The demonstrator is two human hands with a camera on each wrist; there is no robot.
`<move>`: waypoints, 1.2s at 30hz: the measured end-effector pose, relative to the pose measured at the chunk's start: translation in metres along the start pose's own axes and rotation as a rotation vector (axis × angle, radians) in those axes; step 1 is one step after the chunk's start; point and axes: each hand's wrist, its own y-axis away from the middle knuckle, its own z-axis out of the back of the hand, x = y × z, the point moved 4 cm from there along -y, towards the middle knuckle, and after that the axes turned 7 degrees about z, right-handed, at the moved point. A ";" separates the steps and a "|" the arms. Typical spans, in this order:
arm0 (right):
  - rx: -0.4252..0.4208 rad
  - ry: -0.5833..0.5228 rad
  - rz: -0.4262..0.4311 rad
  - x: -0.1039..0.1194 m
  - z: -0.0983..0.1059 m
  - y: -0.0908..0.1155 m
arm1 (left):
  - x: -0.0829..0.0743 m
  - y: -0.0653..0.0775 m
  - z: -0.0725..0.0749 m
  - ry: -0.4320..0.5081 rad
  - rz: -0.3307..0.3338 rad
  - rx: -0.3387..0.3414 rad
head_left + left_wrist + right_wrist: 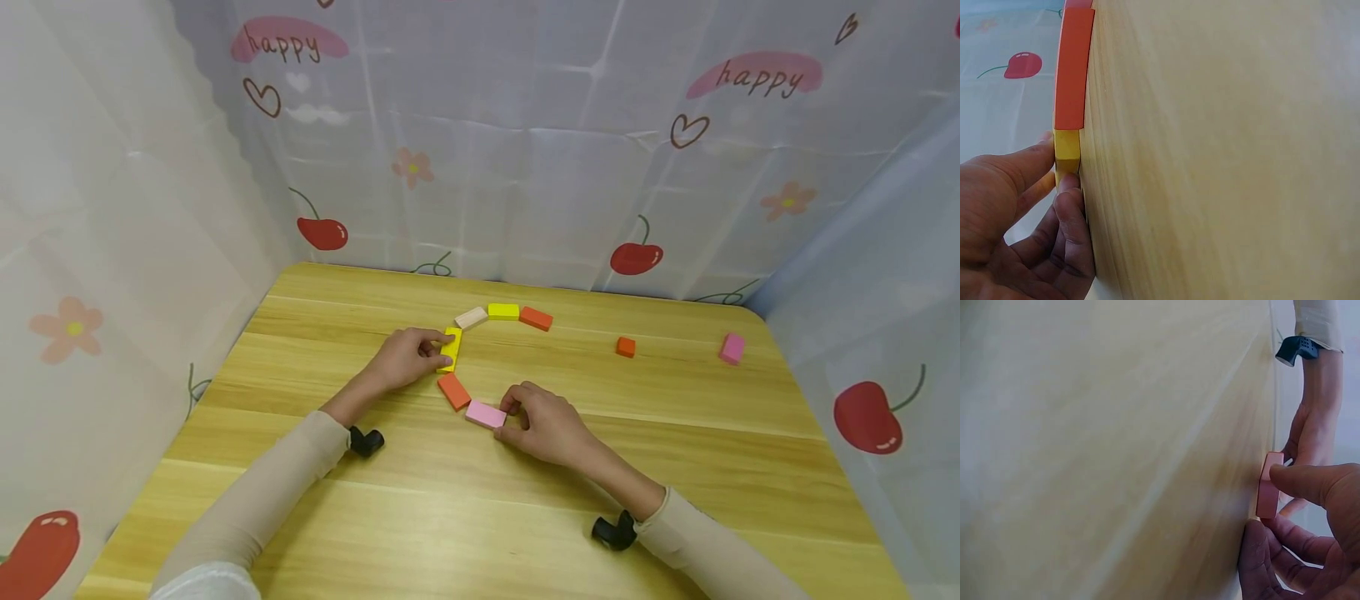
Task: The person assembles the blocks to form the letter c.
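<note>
My left hand [406,360] pinches a yellow block [451,350] lying on the table, thumb and a finger at its two ends. Just below it an orange-red block [453,392] lies at a slant, leading to a pink block [486,415]. The right end of that pink block is between the thumb and fingers of my right hand [551,423]. In the left wrist view the orange-red block [1074,69] meets the yellow block [1067,147] end to end. Seen from the right wrist, my thumb presses one side of the pink block [1269,487].
Beyond the left hand the curve continues with a pale wooden block [471,317], another yellow block [503,312] and another orange-red block [536,318]. Off to the right lie a small orange block [626,347] and a separate pink block [732,348]. Printed curtains [487,192] border the table [420,517].
</note>
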 end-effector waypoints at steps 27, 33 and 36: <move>0.007 -0.039 -0.054 -0.038 0.022 0.025 | -0.003 0.000 0.000 -0.002 0.016 -0.001; -0.043 -0.074 -0.103 -0.064 0.036 0.038 | -0.001 0.000 -0.001 -0.003 0.017 0.001; -0.075 -0.101 -0.140 -0.078 0.046 0.044 | -0.001 0.000 -0.001 0.002 0.012 0.001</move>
